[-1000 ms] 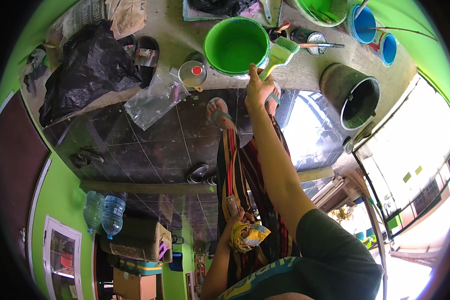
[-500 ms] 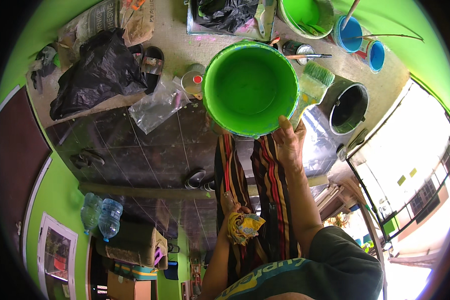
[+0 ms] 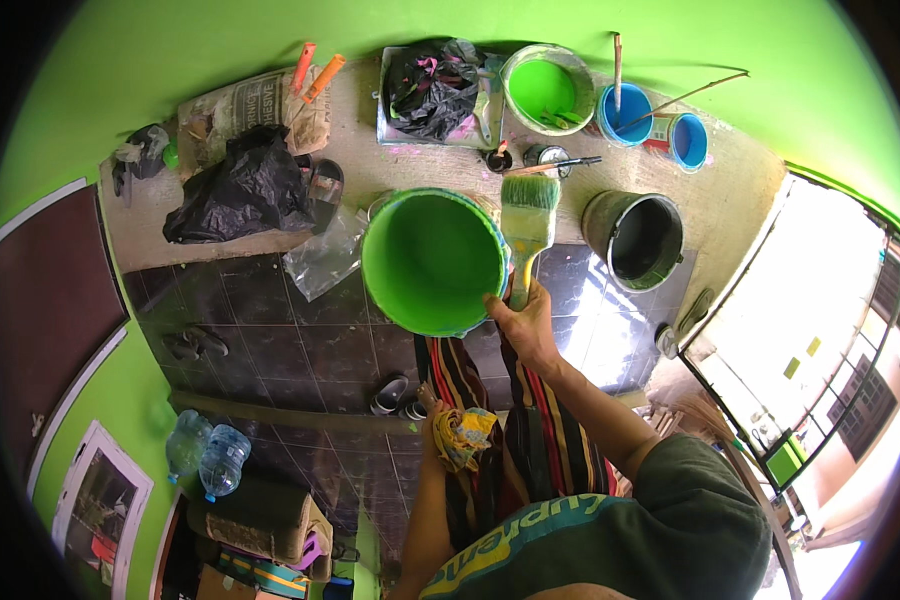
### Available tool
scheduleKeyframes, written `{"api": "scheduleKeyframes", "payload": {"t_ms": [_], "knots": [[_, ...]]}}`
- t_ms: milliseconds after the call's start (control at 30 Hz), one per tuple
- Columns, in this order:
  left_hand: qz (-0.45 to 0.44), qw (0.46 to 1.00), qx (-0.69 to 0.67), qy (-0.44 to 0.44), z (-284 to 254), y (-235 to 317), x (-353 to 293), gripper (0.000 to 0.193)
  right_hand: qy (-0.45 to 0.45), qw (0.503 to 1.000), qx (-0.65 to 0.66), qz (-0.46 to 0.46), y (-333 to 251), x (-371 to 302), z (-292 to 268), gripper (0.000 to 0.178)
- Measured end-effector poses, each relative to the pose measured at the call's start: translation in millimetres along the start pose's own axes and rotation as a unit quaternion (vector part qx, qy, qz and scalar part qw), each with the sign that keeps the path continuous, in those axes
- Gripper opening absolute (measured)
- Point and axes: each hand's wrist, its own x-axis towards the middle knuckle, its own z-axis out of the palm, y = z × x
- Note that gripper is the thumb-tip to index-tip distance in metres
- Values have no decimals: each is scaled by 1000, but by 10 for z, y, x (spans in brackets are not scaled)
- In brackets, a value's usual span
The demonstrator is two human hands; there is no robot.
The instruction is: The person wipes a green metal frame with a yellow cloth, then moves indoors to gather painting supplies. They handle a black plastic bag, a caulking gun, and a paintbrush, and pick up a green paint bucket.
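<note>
My right hand (image 3: 530, 325) is closed on the rim of a bucket (image 3: 435, 262) coated inside with green paint, thumb over the edge. The same hand holds a wide paintbrush (image 3: 527, 228), its green-stained bristles pointing away from me. The bucket hangs in front of my knees, its mouth tilted toward me. Lower down by my left thigh, my left hand (image 3: 435, 418) is closed round a bunched yellow patterned cloth (image 3: 464, 437). A short stick-like piece pokes out of that hand; its kind is unclear.
Along the wall stand a tub of green paint (image 3: 548, 90), a blue-lined bucket (image 3: 625, 113) with sticks, and a tray (image 3: 395, 122) under a black bag. Nearer are a dark bucket (image 3: 645, 242), a can (image 3: 547, 158) with a thin brush across it, and a clear plastic bag (image 3: 325, 255).
The view has tipped up toward the wall. The bucket has shifted left and lower in view, and the brush has swung from leaning right to nearly upright. My left hand still holds the cloth.
</note>
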Motion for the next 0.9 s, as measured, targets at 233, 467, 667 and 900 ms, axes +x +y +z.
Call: {"api": "scheduleKeyframes", "payload": {"t_ms": [233, 467, 667, 900], "knots": [[130, 983, 19, -128, 617, 265, -1092, 33, -2, 978, -211, -2, -12, -457, -875, 22], [172, 972, 20, -158, -989, 274, -1160, 54, 63, 936, -324, -122, -168, -843, -1400, 23], [216, 970, 97, 50, -1223, 83, -1562, 35, 107, 906, -366, -185, -483, -1155, -903, 26], [297, 925, 196, 136, -2136, 613, -1786, 48, 106, 875, -410, -236, -156, -971, -243, 32]]}}
